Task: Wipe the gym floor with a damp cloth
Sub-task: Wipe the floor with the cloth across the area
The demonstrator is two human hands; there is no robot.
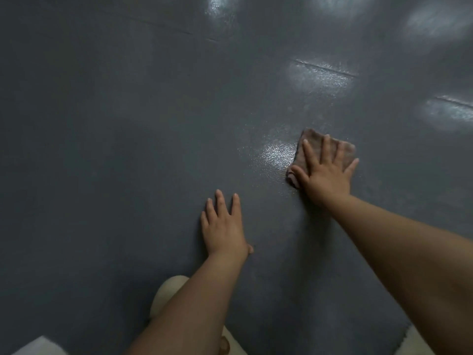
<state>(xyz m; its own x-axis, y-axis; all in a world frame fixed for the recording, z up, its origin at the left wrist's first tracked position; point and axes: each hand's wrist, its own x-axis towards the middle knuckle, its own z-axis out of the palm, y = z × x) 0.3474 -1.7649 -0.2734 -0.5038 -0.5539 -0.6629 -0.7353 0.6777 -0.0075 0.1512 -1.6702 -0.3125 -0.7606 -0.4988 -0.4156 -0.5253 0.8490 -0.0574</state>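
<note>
The dark grey gym floor (128, 149) fills the view, with a glossy wet patch (276, 155) near the middle. A brownish cloth (311, 139) lies flat on the floor at the right. My right hand (325, 172) presses down on the cloth with straight, spread fingers. My left hand (224, 226) rests flat on the bare floor, lower and to the left of the cloth, fingers straight, holding nothing.
Seams in the floor mats run across the upper part (325, 67). Bright light reflections show at the top and right. My knee in light trousers (166, 295) is at the bottom. A pale object (38, 347) sits in the lower-left corner, and a pale mat edge (414, 344) at lower right.
</note>
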